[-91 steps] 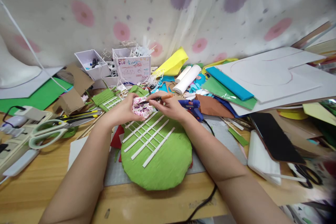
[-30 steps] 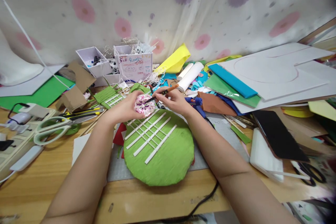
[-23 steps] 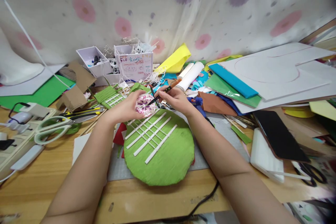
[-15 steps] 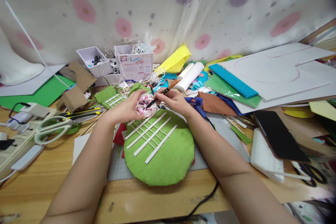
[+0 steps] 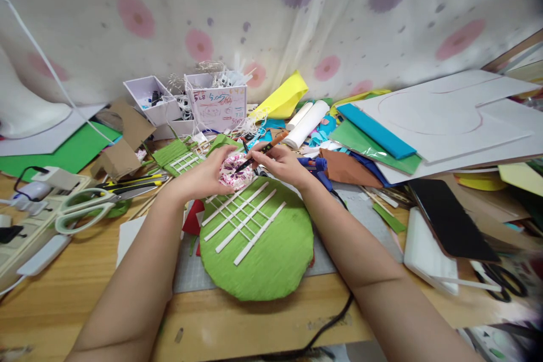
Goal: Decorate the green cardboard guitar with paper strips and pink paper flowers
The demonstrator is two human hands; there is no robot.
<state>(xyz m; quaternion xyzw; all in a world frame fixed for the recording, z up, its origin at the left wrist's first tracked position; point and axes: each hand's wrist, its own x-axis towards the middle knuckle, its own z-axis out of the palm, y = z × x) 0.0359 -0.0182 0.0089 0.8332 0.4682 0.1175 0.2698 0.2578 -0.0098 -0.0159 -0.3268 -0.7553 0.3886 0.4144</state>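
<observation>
Pinched in my left hand (image 5: 206, 175) is a small round white piece (image 5: 231, 179) covered in pink and purple marks, held just past the far edge of the green disc. My right hand (image 5: 278, 164) grips a slim black and brown pen (image 5: 276, 140), its tip resting on or very close to the white piece. Below both hands lies the large green paper-covered disc (image 5: 271, 260), with white strips crossing on it like a grid. The disc sits on a grey cutting mat (image 5: 186, 277). Part of the white piece is hidden behind my fingers.
Scissors (image 5: 85, 209) and a power strip (image 5: 38, 237) lie at the left. A blue glue gun (image 5: 316, 168) is beyond my right forearm. At the right are a phone (image 5: 452, 218) and white boards (image 5: 445, 113). White boxes (image 5: 218, 107) stand at the back.
The pen tip has shifted very slightly left over the white piece. My hands and the green disc are otherwise almost unmoved.
</observation>
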